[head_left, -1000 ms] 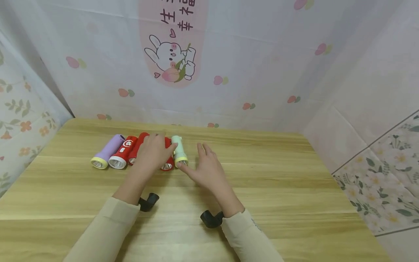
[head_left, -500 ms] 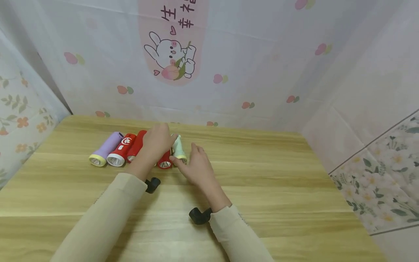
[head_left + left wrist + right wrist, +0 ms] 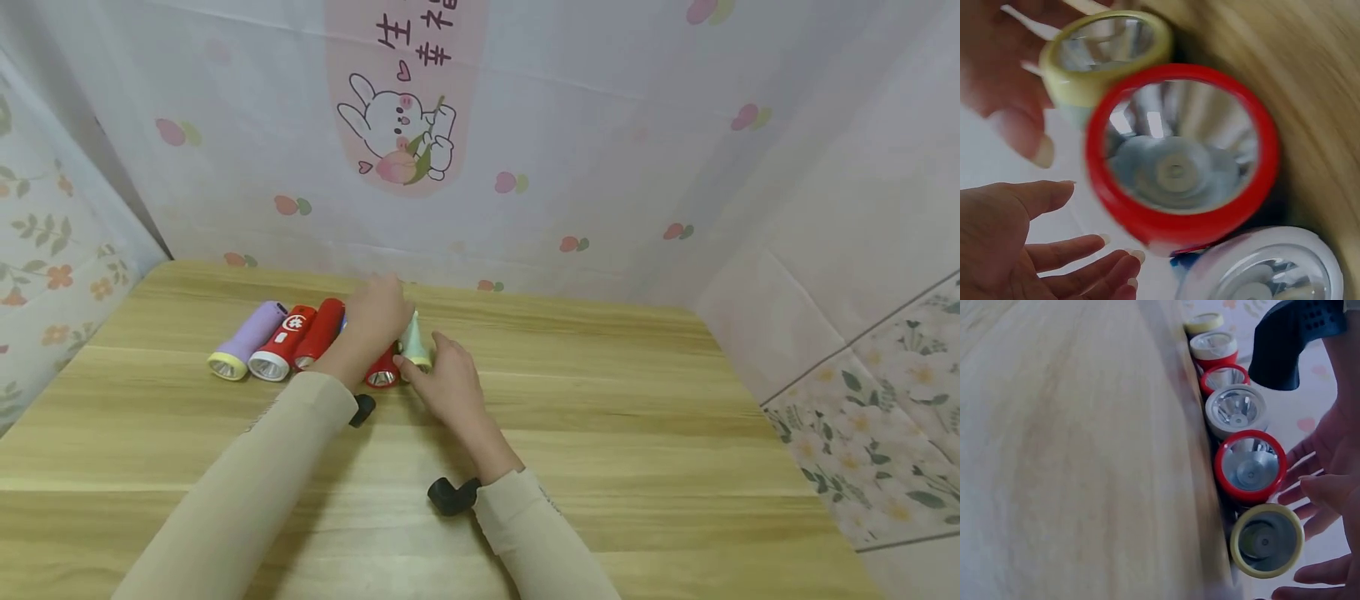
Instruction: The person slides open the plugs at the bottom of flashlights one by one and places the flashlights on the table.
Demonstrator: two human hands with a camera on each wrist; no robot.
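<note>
Several flashlights lie side by side in a row. My left hand (image 3: 378, 312) reaches over the right part of the row, partly covering the red flashlight (image 3: 383, 377) and its neighbour with a white rim (image 3: 1235, 411). In the left wrist view its fingers (image 3: 1072, 257) are extended and apart, holding nothing. The mint flashlight (image 3: 415, 343) with a yellow rim forms the row's right end. Beside it is my right hand (image 3: 450, 379), its thumb near the rim and fingers along the outer side. Whether they touch is unclear.
Further left lie a purple flashlight (image 3: 249, 337), a red one with a white rim (image 3: 283, 342) and a plain red one (image 3: 321, 332). Behind the wooden table (image 3: 600, 417) hangs a printed curtain (image 3: 585, 150). Black wrist mounts (image 3: 453, 497) sit under the wrists.
My left hand has shifted right and farther back over the row. The right hand has come left, closer to the mint flashlight. The left part of the row keeps its arrangement.
</note>
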